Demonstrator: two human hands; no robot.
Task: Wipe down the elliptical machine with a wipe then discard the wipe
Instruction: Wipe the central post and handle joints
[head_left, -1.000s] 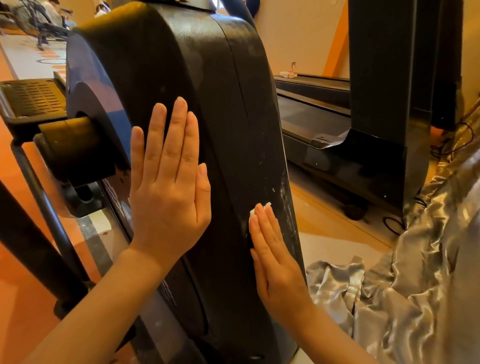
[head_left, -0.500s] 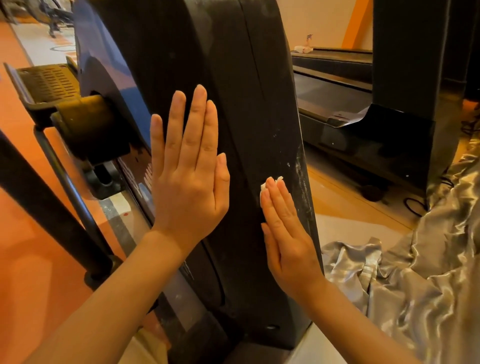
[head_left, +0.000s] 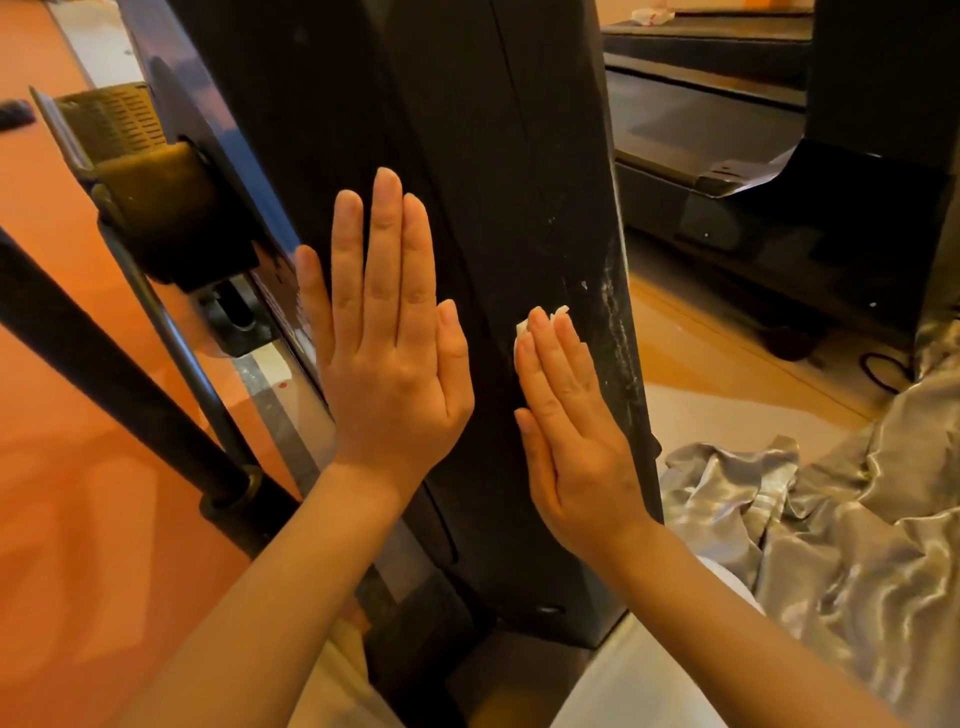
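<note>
Wipe (head_left: 540, 325) kept pressed flat under straight fingers of R hand (head_left: 571, 415) on elliptical housing (head_left: 493, 156), barely shifted vs 1 s ago; L hand (head_left: 389, 332) splayed flat alongside, nothing gripped; scuffed edge judged unwiped
</note>
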